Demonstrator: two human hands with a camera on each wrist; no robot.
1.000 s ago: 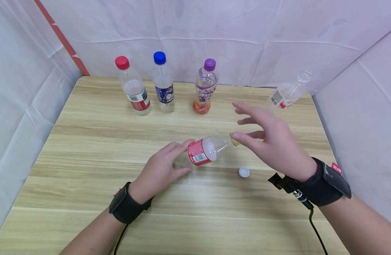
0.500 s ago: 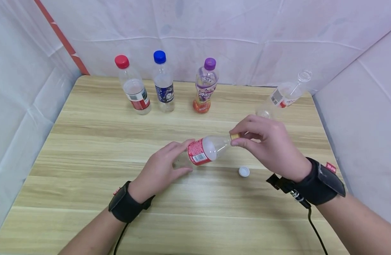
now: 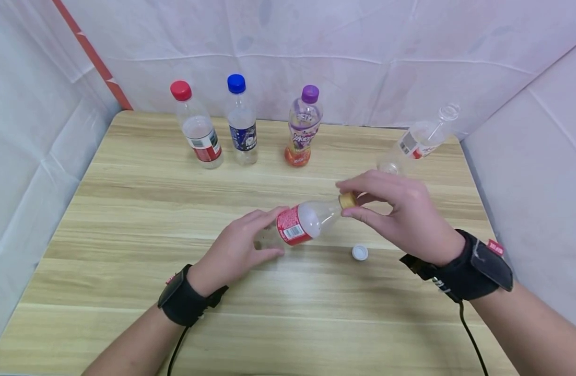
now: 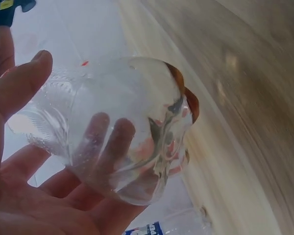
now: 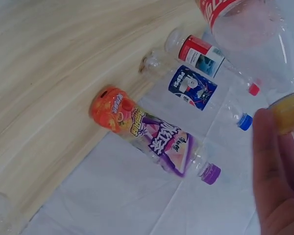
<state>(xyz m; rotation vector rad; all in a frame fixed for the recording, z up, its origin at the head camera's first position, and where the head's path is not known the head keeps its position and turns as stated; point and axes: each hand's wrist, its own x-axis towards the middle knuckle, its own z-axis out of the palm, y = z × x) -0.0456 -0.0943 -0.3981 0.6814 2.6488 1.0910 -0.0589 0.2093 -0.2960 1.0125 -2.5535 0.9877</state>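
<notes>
Tilted with its neck to the right, a clear plastic bottle (image 3: pixel 294 225) with a red label is held over the table. My left hand (image 3: pixel 233 248) grips it around the lower end; in the left wrist view the fingers show through the clear base (image 4: pixel 117 127). A yellow bottle cap (image 3: pixel 348 201) sits at the mouth. Thumb and fingers of my right hand (image 3: pixel 396 206) pinch this cap; the right wrist view has a fingertip at the edge of the cap (image 5: pixel 290 112). Below the neck, a white cap (image 3: pixel 360 253) lies on the table.
Along the back stand a red-capped bottle (image 3: pixel 203 138), a blue-capped bottle (image 3: pixel 243 133) and a purple-capped bottle (image 3: pixel 302 130). Behind my right hand is an uncapped clear bottle (image 3: pixel 421 140). White sheeting (image 3: pixel 316 36) encloses the wooden table (image 3: pixel 128 209) at back and sides.
My right hand's raised fingers have come down around the yellow cap, and then shifted their hold on it. The left hand and the bottle have stayed nearly still.
</notes>
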